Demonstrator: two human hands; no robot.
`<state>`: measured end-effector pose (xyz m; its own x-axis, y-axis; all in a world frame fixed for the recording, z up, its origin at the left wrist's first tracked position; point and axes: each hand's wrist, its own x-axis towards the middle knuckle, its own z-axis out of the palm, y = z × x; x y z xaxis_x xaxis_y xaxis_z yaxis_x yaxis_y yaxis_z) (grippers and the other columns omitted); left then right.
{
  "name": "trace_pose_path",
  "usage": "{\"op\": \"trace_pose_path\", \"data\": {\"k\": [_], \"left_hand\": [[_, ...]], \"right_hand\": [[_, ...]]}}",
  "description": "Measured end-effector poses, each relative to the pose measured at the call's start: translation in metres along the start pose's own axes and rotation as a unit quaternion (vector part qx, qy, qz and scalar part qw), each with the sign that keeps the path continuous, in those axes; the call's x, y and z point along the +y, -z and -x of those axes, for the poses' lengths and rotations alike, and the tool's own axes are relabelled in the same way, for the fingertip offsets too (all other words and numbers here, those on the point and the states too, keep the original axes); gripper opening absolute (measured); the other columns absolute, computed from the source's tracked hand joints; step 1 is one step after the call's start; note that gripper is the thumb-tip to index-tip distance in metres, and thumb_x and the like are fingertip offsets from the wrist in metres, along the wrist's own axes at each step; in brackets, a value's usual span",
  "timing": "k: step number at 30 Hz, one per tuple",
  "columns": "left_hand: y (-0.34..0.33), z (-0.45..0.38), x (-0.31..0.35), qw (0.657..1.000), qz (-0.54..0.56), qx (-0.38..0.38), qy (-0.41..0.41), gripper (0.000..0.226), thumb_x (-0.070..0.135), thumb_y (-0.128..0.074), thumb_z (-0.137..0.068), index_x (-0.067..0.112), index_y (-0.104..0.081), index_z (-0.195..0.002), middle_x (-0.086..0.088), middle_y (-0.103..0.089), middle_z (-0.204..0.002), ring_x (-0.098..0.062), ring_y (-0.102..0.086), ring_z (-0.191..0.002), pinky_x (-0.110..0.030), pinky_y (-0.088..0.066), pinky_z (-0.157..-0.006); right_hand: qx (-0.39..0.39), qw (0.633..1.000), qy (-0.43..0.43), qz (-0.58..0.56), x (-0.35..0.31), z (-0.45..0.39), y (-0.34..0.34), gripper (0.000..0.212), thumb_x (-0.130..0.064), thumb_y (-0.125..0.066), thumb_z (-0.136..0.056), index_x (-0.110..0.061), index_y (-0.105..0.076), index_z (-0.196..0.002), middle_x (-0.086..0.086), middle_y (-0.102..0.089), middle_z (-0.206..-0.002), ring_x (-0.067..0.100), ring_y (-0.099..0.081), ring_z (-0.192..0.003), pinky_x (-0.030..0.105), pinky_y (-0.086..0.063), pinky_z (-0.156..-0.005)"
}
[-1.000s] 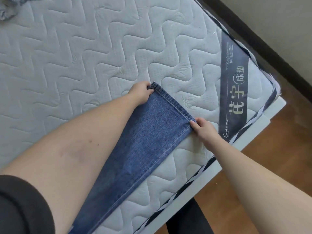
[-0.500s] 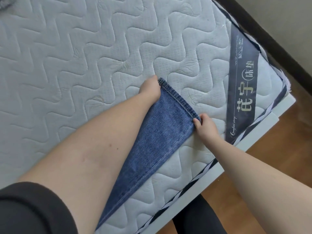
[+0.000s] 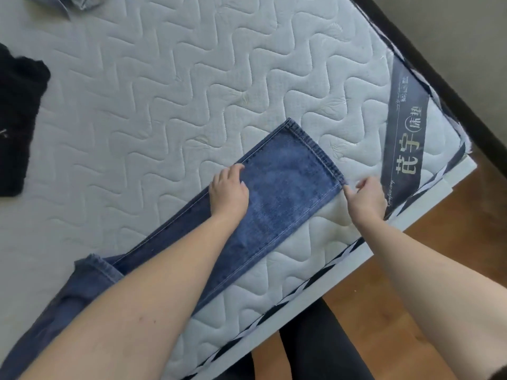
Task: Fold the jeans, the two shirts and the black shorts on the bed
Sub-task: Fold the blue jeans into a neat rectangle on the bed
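Jeans (image 3: pixel 277 198): blue denim, laid flat across the near right part of the mattress, one leg stretched out toward the far right, hem end nearest the label strip; upper part bunched and rumpled at the lower left, running out of view under the left forearm.
Hem (image 3: pixel 315 149): stitched edge, straight, lying on the quilting, just short of the label strip.
Left hand (image 3: pixel 229 193): palm down on the far side of the stretched leg, fingers bent a little at the tips and pressing on the denim; grasping nothing.
Right hand (image 3: pixel 366 197): at the near corner of the hem, on the mattress just beside the denim; forefinger tip at the corner, other fingers loosely spread; whether touching the cloth or a hair apart, cannot tell; nothing grasped.
Black shorts (image 3: pixel 19 124): dark cloth at the far left edge, well apart from the jeans, partly cut off by the frame; unfolded or folded, cannot tell.
Shirt (image 3: pixel 68 1): pale grey-blue cloth at the top left, crumpled, mostly out of frame.
Mattress (image 3: pixel 170 86): white, wavy quilting, bare of sheets.
Label strip (image 3: pixel 406 127): dark band with pale lettering, across the right corner of the mattress.
Floor (image 3: pixel 452 229): brown wood, right of the bed.
Legs (image 3: pixel 310 346): in black, at the bed's near edge.
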<state>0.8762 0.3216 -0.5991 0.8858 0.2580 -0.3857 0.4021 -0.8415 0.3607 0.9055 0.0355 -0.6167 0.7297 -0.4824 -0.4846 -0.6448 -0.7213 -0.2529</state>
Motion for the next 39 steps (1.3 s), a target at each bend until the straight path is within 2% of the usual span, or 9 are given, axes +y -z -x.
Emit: {"op": "trace_pose_path", "data": {"k": [4, 8, 11, 17, 22, 28, 30, 34, 39], "left_hand": [[-0.014, 0.089, -0.043, 0.995, 0.029, -0.056, 0.077, 0.049, 0.002, -0.041, -0.092, 0.022, -0.049, -0.137, -0.003, -0.053, -0.136, -0.025, -0.045, -0.125, -0.036, -0.032, -0.103], [-0.010, 0.149, -0.087, 0.991, 0.063, -0.047, 0.108, 0.055, -0.006, -0.039, -0.087, 0.020, -0.053, -0.132, -0.001, -0.054, -0.133, -0.023, -0.046, -0.122, -0.032, -0.035, -0.099], [0.001, 0.179, -0.133, 0.987, 0.088, -0.014, 0.133, 0.044, -0.001, -0.045, -0.090, 0.017, -0.058, -0.128, -0.003, -0.057, -0.128, -0.025, -0.049, -0.119, -0.036, -0.039, -0.098], [0.022, 0.228, -0.242, 0.988, 0.041, 0.070, 0.133, 0.042, 0.001, -0.066, -0.076, 0.012, -0.065, -0.117, -0.007, -0.064, -0.117, -0.031, -0.059, -0.109, -0.042, -0.048, -0.092], [0.033, 0.263, -0.315, 0.988, -0.027, 0.070, 0.135, 0.055, 0.013, -0.078, -0.073, 0.010, -0.062, -0.125, -0.012, -0.060, -0.130, -0.035, -0.055, -0.122, -0.047, -0.045, -0.100], [0.043, 0.294, -0.361, 0.985, -0.078, 0.072, 0.134, 0.068, 0.027, -0.079, -0.077, 0.017, -0.052, -0.139, -0.012, -0.047, -0.147, -0.033, -0.039, -0.139, -0.052, -0.030, -0.114], [0.046, 0.294, -0.368, 0.984, -0.075, 0.092, 0.132, 0.065, 0.027, -0.077, -0.081, 0.016, -0.052, -0.139, -0.013, -0.048, -0.147, -0.033, -0.040, -0.138, -0.051, -0.033, -0.112], [0.052, 0.277, -0.373, 0.983, -0.081, 0.137, 0.090, 0.056, 0.026, -0.072, -0.087, 0.013, -0.053, -0.138, -0.014, -0.050, -0.144, -0.034, -0.044, -0.135, -0.050, -0.039, -0.109], [0.067, 0.237, -0.383, 0.976, -0.077, 0.093, 0.180, 0.072, 0.042, -0.063, -0.091, 0.018, -0.032, -0.152, -0.012, -0.035, -0.154, -0.032, -0.029, -0.144, -0.050, -0.019, -0.118]], "right_hand": [[-0.072, 0.992, 0.092, -0.042, -0.014, 0.058, -0.021, 0.017, -0.028, -0.061, -0.093, -0.016, -0.050, -0.092, 0.006, -0.059, -0.092, 0.027, -0.057, -0.082, 0.035, -0.041, -0.068], [-0.178, 0.964, 0.197, -0.030, -0.035, 0.137, -0.071, 0.018, -0.020, -0.060, -0.093, -0.013, -0.060, -0.110, 0.005, -0.061, -0.104, 0.023, -0.059, -0.094, 0.030, -0.042, -0.082], [-0.247, 0.939, 0.239, -0.018, -0.055, 0.196, -0.111, 0.027, -0.019, -0.058, -0.094, -0.014, -0.062, -0.120, 0.003, -0.064, -0.114, 0.019, -0.060, -0.104, 0.026, -0.040, -0.088], [-0.370, 0.894, 0.251, 0.026, -0.084, 0.262, -0.173, 0.030, -0.023, -0.054, -0.097, -0.018, -0.061, -0.126, -0.002, -0.066, -0.120, 0.014, -0.059, -0.101, 0.021, -0.040, -0.082], [-0.307, 0.934, 0.180, 0.036, -0.095, 0.253, -0.185, 0.036, -0.024, -0.051, -0.097, -0.017, -0.052, -0.132, 0.005, -0.061, -0.129, 0.027, -0.059, -0.110, 0.040, -0.049, -0.093], [-0.242, 0.941, 0.233, 0.029, -0.109, 0.283, -0.202, 0.039, -0.019, -0.047, -0.096, -0.019, -0.053, -0.135, 0.006, -0.058, -0.131, 0.024, -0.057, -0.111, 0.031, -0.046, -0.083], [-0.239, 0.934, 0.266, 0.016, -0.118, 0.297, -0.210, 0.037, -0.019, -0.049, -0.096, -0.020, -0.055, -0.133, 0.006, -0.056, -0.130, 0.023, -0.057, -0.111, 0.032, -0.046, -0.083], [-0.171, 0.904, 0.382, 0.087, -0.143, 0.320, -0.227, 0.041, -0.024, -0.055, -0.095, -0.022, -0.051, -0.136, 0.005, -0.047, -0.139, 0.028, -0.043, -0.127, 0.042, -0.037, -0.104], [-0.166, 0.820, 0.493, 0.238, -0.181, 0.323, -0.249, 0.056, -0.040, -0.058, -0.095, -0.028, -0.039, -0.145, 0.000, -0.039, -0.149, 0.024, -0.027, -0.140, 0.041, -0.017, -0.113]]}}
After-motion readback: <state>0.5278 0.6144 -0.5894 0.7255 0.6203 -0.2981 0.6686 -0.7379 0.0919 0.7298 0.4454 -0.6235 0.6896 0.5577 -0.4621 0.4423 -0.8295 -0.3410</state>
